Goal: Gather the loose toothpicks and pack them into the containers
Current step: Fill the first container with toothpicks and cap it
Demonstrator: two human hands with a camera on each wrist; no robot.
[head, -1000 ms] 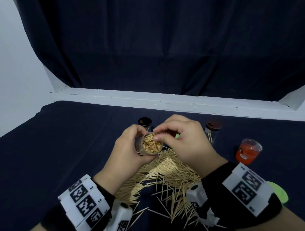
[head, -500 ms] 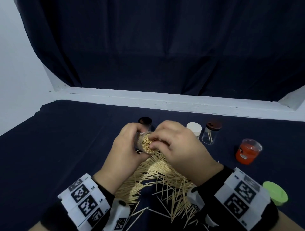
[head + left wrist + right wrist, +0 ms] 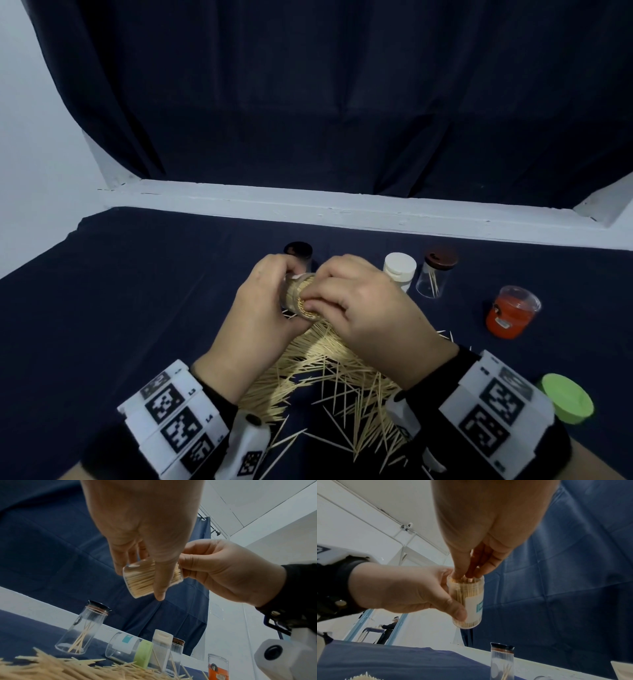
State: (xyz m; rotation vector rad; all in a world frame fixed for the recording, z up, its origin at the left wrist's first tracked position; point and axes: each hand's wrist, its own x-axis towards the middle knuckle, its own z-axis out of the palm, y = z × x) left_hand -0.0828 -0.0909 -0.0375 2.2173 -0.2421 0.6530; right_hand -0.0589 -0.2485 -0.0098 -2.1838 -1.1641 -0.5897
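A dark blue cloth (image 3: 144,308) covered the table, with a curtain of the same colour hanging behind a white ledge. Above a spread pile of loose toothpicks (image 3: 329,380) the left hand (image 3: 260,318) gripped a clear jar (image 3: 297,297), fingers and thumb curled round its wall, the jar lifted clear of the cloth.

A second earlier the jar's open mouth had faced the head camera, the packed tips plainly showing, and the right hand (image 3: 363,308) had hovered at its rim. By this moment the right hand had closed over the mouth: in the right wrist view its fingertips (image 3: 458,574) were bunched down onto the toothpick ends, covering most of the opening. Whether they pinched any toothpicks or only pressed on them could not be told. I judged this to be tamping or feeding in a last few, which suggests this jar was nearly full and due for a lid.

The jar's long axis ran from its base, held away from the person and somewhat down, to its mouth, tipped back towards the person and to the right; the toothpicks inside lay along that same axis.

Further back stood a black-capped jar (image 3: 298,251), a white-capped jar (image 3: 399,270) and a brown-capped jar (image 3: 435,277) holding a few toothpicks, with an orange jar (image 3: 510,315) and a green lid (image 3: 568,399) to the right. Much of the pile remained to gather.
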